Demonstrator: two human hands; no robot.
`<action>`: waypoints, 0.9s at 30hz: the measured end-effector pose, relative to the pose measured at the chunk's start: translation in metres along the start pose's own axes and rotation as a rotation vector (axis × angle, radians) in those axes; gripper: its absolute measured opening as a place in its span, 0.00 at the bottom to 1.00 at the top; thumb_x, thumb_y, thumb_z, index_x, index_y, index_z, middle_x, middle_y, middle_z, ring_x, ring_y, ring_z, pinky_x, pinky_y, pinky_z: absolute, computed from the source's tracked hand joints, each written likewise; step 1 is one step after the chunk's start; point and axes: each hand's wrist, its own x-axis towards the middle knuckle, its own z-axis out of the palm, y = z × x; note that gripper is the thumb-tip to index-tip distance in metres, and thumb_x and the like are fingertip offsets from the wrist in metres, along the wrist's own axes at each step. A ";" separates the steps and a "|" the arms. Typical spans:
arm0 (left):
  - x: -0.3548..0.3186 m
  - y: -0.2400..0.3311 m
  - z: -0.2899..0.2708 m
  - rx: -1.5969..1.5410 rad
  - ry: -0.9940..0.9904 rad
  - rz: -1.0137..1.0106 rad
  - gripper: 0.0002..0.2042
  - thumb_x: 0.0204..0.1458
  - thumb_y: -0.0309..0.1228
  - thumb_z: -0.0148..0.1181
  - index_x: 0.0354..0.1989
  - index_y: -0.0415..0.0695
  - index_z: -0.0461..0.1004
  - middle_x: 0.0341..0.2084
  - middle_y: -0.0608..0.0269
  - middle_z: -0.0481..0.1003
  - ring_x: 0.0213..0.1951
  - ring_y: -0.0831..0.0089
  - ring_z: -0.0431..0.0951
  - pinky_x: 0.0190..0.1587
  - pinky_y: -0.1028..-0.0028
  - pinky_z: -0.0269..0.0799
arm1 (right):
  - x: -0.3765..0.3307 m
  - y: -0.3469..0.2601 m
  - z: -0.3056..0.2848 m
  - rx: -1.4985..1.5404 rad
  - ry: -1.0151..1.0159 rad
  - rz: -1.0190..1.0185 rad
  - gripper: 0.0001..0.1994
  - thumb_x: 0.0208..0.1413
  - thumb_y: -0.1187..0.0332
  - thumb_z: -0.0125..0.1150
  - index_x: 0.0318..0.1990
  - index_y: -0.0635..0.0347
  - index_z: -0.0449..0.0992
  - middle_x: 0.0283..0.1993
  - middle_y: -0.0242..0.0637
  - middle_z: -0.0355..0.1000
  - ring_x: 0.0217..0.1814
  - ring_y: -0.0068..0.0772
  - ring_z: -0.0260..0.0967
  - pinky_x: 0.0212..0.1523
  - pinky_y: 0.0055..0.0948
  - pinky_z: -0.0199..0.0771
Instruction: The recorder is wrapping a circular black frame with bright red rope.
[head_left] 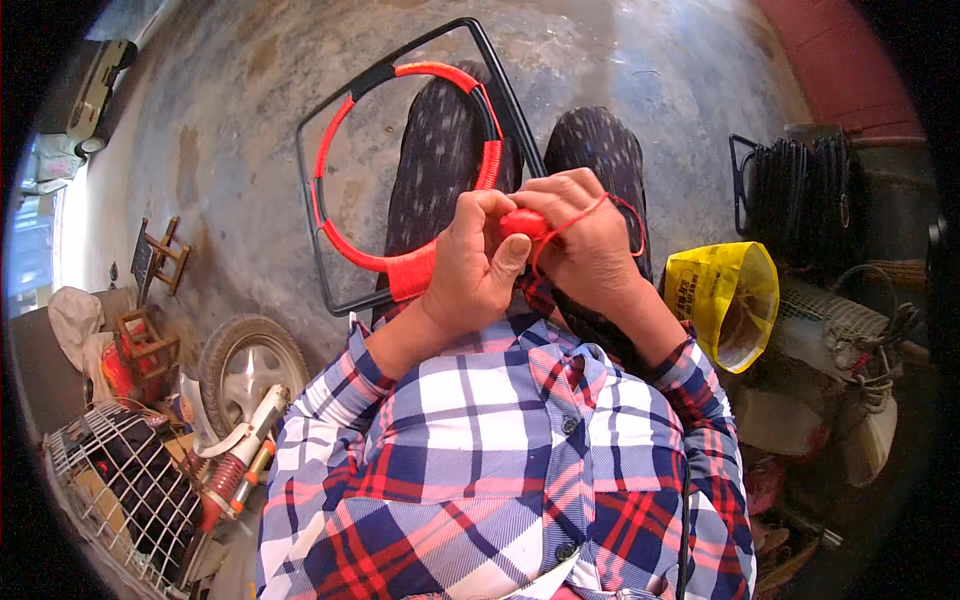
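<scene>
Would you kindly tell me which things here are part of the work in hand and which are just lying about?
In use:
- left hand and right hand, together holding the red cord ball
- red cord over the right hand
- black frame with a ring partly wrapped in red

Lying about:
- yellow bag
- wheel
- wire basket
- small wooden stool

At centre frame, the left hand [470, 265] and right hand [585, 240] meet around a ball of cord [522, 223], the wrapped ring frame [400, 165] upper left of them, a plastic bag [725, 300] right, a wheel [250, 365] lower left.
</scene>
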 end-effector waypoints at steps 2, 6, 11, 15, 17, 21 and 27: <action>-0.001 0.003 -0.007 -0.056 -0.034 -0.093 0.22 0.59 0.45 0.53 0.46 0.37 0.60 0.27 0.64 0.65 0.27 0.80 0.65 0.29 0.76 0.64 | -0.004 0.005 -0.005 0.332 0.119 0.198 0.16 0.45 0.72 0.66 0.44 0.58 0.74 0.41 0.33 0.73 0.43 0.32 0.70 0.44 0.29 0.70; 0.001 -0.002 -0.007 -0.030 0.013 -0.064 0.21 0.60 0.45 0.52 0.46 0.38 0.60 0.26 0.64 0.64 0.26 0.81 0.65 0.27 0.78 0.62 | -0.010 0.012 -0.025 0.865 0.477 0.519 0.07 0.57 0.70 0.61 0.39 0.61 0.72 0.31 0.27 0.69 0.33 0.18 0.64 0.36 0.20 0.66; 0.004 -0.005 -0.008 -0.107 -0.016 -0.138 0.20 0.60 0.45 0.52 0.46 0.38 0.61 0.27 0.64 0.65 0.27 0.81 0.66 0.28 0.78 0.63 | -0.043 0.025 -0.053 0.343 0.297 0.531 0.09 0.49 0.68 0.65 0.30 0.62 0.70 0.23 0.32 0.66 0.26 0.20 0.63 0.28 0.26 0.64; 0.005 -0.002 -0.009 -0.181 -0.014 -0.191 0.20 0.61 0.44 0.51 0.47 0.37 0.62 0.27 0.65 0.66 0.28 0.80 0.67 0.30 0.78 0.65 | -0.059 0.023 -0.067 0.214 -0.279 0.556 0.15 0.37 0.66 0.67 0.22 0.65 0.67 0.19 0.38 0.62 0.24 0.27 0.62 0.27 0.29 0.64; 0.006 -0.004 -0.009 -0.140 0.006 -0.163 0.20 0.61 0.44 0.51 0.48 0.37 0.62 0.27 0.65 0.67 0.28 0.80 0.68 0.31 0.78 0.65 | -0.067 0.028 -0.075 0.314 -0.328 0.622 0.13 0.35 0.67 0.67 0.24 0.64 0.67 0.20 0.36 0.64 0.22 0.30 0.64 0.26 0.29 0.64; 0.010 0.002 -0.009 -0.178 -0.014 -0.198 0.21 0.61 0.44 0.50 0.49 0.36 0.62 0.28 0.65 0.68 0.29 0.79 0.69 0.33 0.77 0.67 | -0.083 0.035 -0.084 1.357 0.228 0.601 0.12 0.40 0.64 0.62 0.26 0.58 0.66 0.31 0.29 0.64 0.35 0.28 0.62 0.41 0.28 0.64; 0.008 0.000 -0.011 -0.165 0.001 -0.209 0.20 0.62 0.41 0.51 0.50 0.35 0.62 0.27 0.66 0.67 0.29 0.81 0.67 0.33 0.78 0.66 | -0.120 0.081 -0.136 1.768 0.731 0.376 0.12 0.56 0.60 0.59 0.34 0.56 0.64 0.31 0.29 0.61 0.38 0.24 0.61 0.46 0.25 0.62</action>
